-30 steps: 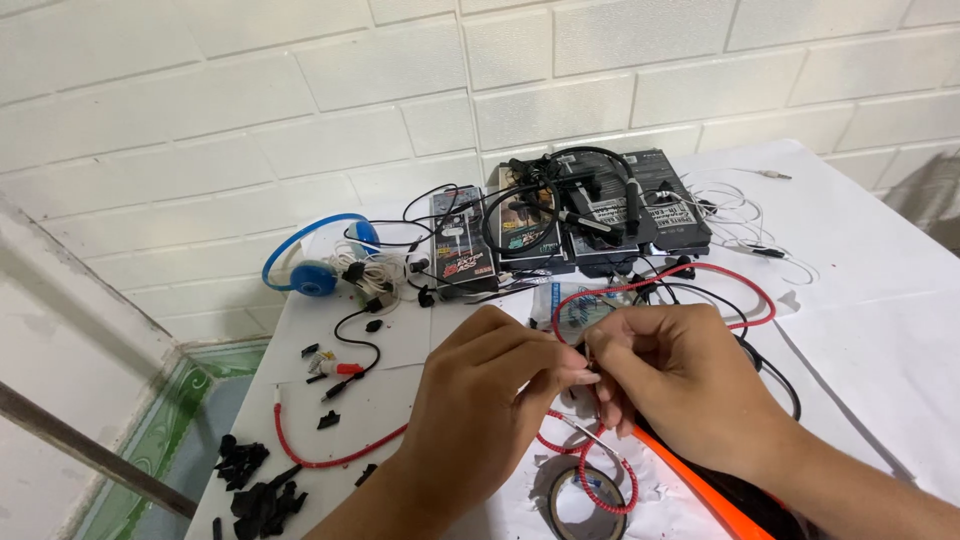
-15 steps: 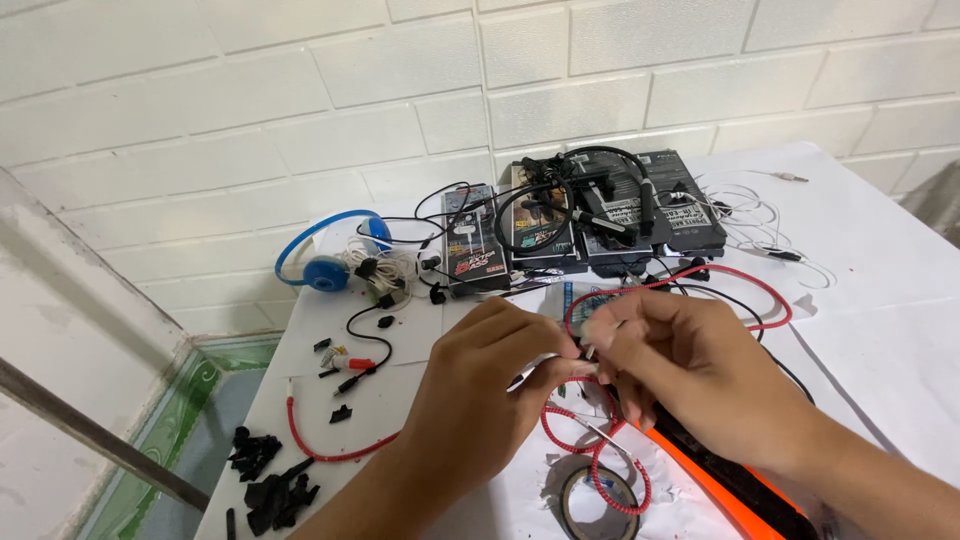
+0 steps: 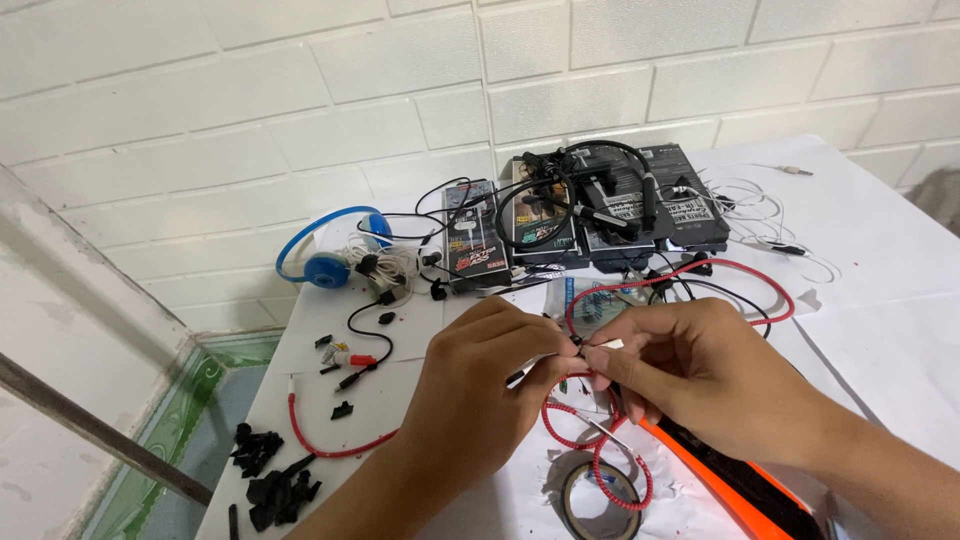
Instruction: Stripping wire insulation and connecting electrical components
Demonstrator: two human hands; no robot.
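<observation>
My left hand (image 3: 480,390) and my right hand (image 3: 700,375) meet over the white table (image 3: 880,330), fingertips pinched together on a small metal plug at the end of a red braided cable (image 3: 590,455). The cable loops under both hands and runs on to the right past my right hand as a red arc (image 3: 770,285). A roll of dark tape (image 3: 598,495) lies just below the hands. A small clear packet (image 3: 590,300) sits behind the fingers.
Several black earphone boxes (image 3: 590,215) with black cables lie along the brick wall. Blue headphones (image 3: 330,260) rest at the back left. A heap of small black parts (image 3: 275,485) lies at the front left edge. An orange-and-black tool (image 3: 740,480) lies under my right wrist. White earphone wires (image 3: 780,225) trail right.
The view has shifted slightly, so the items on the table sit a little differently in frame. Both hands stay pinched together on the cable end, with only small finger movement.
</observation>
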